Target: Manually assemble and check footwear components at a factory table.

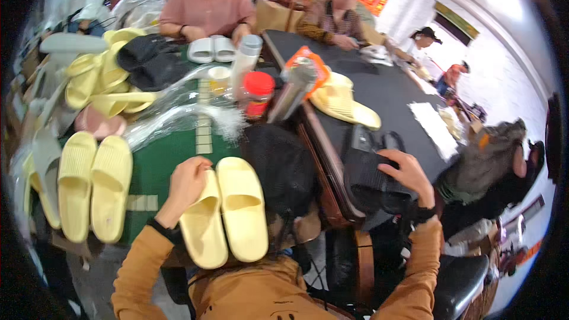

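Note:
A pair of pale yellow slippers stands at the near edge of the green table, toes pointing away from me. My left hand (186, 188) is closed on the side of the left yellow slipper (204, 231), beside its strap. The right yellow slipper (244, 216) rests against it. Over a pair of black slippers (370, 172) on the dark table, my right hand (410, 175) has its fingers apart, with fingertips at the strap's edge. A second yellow pair (95, 186) lies to the left of my left hand.
Beyond the hands stand a red-lidded jar (258, 92), a white bottle (244, 62) and clear plastic wrap (184, 115). Yellow slippers (86, 80) pile up at far left. A black bag (281, 169) fills the gap between the tables. Several people work across from me.

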### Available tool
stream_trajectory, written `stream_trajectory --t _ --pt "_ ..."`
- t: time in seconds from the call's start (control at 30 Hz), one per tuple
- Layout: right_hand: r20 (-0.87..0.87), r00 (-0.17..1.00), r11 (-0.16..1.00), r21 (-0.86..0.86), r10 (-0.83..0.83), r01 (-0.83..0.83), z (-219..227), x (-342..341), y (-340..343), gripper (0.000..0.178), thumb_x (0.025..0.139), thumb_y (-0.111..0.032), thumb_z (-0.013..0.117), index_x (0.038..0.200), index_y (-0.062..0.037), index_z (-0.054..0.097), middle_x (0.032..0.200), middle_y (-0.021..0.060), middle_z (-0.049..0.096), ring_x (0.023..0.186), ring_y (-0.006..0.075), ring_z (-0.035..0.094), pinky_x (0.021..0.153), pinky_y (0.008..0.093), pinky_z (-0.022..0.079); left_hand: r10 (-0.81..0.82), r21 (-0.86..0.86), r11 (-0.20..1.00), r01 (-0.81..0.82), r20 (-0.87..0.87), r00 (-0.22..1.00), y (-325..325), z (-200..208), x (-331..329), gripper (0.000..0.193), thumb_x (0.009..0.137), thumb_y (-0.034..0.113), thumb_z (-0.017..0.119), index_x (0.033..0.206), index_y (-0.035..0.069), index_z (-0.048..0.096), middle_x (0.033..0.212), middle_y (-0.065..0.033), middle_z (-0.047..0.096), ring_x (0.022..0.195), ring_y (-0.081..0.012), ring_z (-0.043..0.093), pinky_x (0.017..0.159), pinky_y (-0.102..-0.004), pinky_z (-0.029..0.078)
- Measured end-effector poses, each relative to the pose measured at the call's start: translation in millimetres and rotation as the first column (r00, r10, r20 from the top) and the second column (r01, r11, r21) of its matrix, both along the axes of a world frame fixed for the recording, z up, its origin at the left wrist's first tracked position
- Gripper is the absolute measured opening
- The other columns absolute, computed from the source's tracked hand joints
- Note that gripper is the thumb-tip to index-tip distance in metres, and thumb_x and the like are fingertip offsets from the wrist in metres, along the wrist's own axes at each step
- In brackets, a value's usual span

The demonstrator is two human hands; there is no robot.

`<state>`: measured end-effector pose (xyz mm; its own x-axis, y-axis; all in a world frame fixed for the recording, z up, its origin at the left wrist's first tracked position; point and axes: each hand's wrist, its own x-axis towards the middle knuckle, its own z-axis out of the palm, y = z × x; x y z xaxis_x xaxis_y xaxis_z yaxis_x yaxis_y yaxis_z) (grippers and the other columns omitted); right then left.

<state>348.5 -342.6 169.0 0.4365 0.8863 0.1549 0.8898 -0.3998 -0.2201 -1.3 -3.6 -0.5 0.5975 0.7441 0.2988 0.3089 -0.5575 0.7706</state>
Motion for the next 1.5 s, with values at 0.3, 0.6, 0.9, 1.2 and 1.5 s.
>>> stream_trajectory --t 0.3,0.6,0.9,1.2,1.5 --pt "-0.491 0.87 0.994 -0.11 -0.048 -0.007 -5 2 7 0.037 0.087 -0.024 0.071 0.075 0.0028 0.048 0.067 -0.001 0.036 0.066 0.0065 0.036 0.057 0.0291 0.032 0.01 0.078 0.997 -0.01 -0.002 1.0 5 -15 -4 0.017 0.092 0.006 0.052 0.097 0.002 0.067 0.093 -0.0153 0.068 0.086 -0.0328 0.066 0.074 -0.0398 0.051" --pt "-0.82 0.562 0.918 0.298 0.106 0.261 -13 -64 11 0.023 0.094 -0.016 0.059 0.108 0.0022 0.062 0.097 -0.0007 0.06 0.088 0.0096 0.053 0.079 0.0241 0.041 -0.057 0.167 0.986 0.011 0.273 0.96 -2 11 -15 0.017 0.087 0.0 0.057 0.101 0.002 0.066 0.091 -0.0119 0.063 0.086 -0.0288 0.061 0.075 -0.0364 0.05" --pt "-0.88 0.355 0.742 0.462 0.316 0.485 -43 -25 -14 0.046 0.098 -0.009 0.052 0.142 0.003 0.042 0.126 0.0051 0.058 0.106 0.0125 0.059 0.091 0.0249 0.048 -0.208 0.406 0.898 0.168 0.056 0.977 -75 19 -58 0.025 0.081 0.003 0.063 0.105 0.007 0.065 0.102 -0.0101 0.059 0.098 -0.0303 0.058 0.084 -0.0399 0.049" --pt "-0.759 0.642 0.916 0.173 -0.109 0.361 -48 -2 -25 0.056 0.09 -0.004 0.058 0.142 0.0053 0.041 0.125 0.0101 0.054 0.097 0.0148 0.058 0.081 0.0276 0.048 -0.059 0.485 0.856 0.18 -0.254 0.965 -112 -3 -64 0.05 0.087 0.031 0.066 0.134 0.017 0.055 0.118 -0.0133 0.05 0.104 -0.0303 0.052 0.087 -0.042 0.047" --pt "-0.188 0.971 0.986 -0.105 -0.147 0.129 -33 -10 -4 0.048 0.074 0.003 0.053 0.122 0.0071 0.055 0.114 0.0195 0.054 0.104 0.0355 0.053 0.093 0.0332 0.043 -0.051 0.503 0.817 0.282 -0.423 0.904 -102 -4 -38 0.06 0.087 0.047 0.062 0.119 -0.003 0.058 0.111 -0.0195 0.053 0.104 -0.0315 0.049 0.079 -0.0374 0.049"
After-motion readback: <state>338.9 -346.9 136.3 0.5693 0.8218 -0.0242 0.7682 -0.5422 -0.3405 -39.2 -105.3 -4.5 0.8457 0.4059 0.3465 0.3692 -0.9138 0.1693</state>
